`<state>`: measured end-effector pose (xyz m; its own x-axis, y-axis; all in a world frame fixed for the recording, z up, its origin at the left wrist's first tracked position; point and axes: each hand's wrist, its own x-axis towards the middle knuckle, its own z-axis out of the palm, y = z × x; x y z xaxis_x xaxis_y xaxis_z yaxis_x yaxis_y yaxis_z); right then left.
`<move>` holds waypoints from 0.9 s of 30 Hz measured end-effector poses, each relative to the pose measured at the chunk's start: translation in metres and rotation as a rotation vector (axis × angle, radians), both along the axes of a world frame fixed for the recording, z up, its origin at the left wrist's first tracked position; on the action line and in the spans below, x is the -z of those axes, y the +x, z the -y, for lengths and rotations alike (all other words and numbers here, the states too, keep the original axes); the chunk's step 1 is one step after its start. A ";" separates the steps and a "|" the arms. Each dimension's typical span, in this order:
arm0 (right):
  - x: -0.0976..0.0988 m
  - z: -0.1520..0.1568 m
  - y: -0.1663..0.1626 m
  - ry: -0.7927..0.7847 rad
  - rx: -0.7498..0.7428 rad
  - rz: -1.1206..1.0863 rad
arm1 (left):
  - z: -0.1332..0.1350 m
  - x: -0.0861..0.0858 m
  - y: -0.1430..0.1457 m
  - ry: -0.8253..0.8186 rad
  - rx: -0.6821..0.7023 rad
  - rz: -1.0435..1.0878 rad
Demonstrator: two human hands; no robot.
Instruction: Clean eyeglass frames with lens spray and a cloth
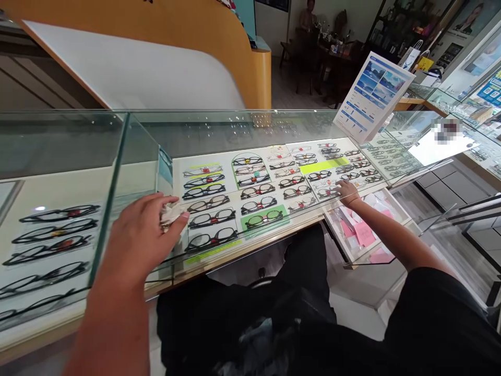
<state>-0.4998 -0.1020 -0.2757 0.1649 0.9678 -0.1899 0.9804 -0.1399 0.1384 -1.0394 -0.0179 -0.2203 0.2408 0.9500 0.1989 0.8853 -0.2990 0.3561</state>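
While a crumpled white cloth (170, 214) is kept pinched in the closed left hand (136, 237), left of centre, beside rows of black spectacle frames (213, 216), the right hand (346, 192) is laid open on frames at centre right. Inside the glass display case (113, 183) no frame is seen lifted out. Pink slips (364, 233) are held in an open drawer (399, 211) below.

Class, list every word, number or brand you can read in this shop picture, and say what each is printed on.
Nothing here reads clearly enough to quote.
Print on the leaflet stand on the glass counter: too small.
Print on the green label strips among the spectacles: not legible.
Print on the posters at far right: blurred.
The crumpled cloth in the left hand: no print.
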 end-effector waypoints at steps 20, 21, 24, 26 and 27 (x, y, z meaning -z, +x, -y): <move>0.030 -0.067 0.031 -0.120 -0.347 0.052 | -0.008 -0.003 0.003 -0.034 -0.082 -0.035; 0.030 -0.068 0.030 -0.126 -0.337 0.051 | -0.008 -0.002 0.003 -0.031 -0.078 -0.037; 0.032 -0.069 0.027 -0.138 -0.295 0.048 | -0.009 -0.001 0.003 -0.016 -0.066 -0.047; 0.033 -0.069 0.025 -0.142 -0.261 0.049 | -0.008 0.000 0.003 -0.011 -0.066 -0.052; 0.033 -0.069 0.024 -0.144 -0.242 0.050 | -0.008 0.000 0.003 -0.011 -0.070 -0.053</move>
<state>-0.4761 -0.0334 -0.3089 -0.0553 0.9440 -0.3254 0.9744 0.1221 0.1888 -1.0362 -0.0095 -0.2204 0.1839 0.9669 0.1770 0.9217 -0.2322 0.3107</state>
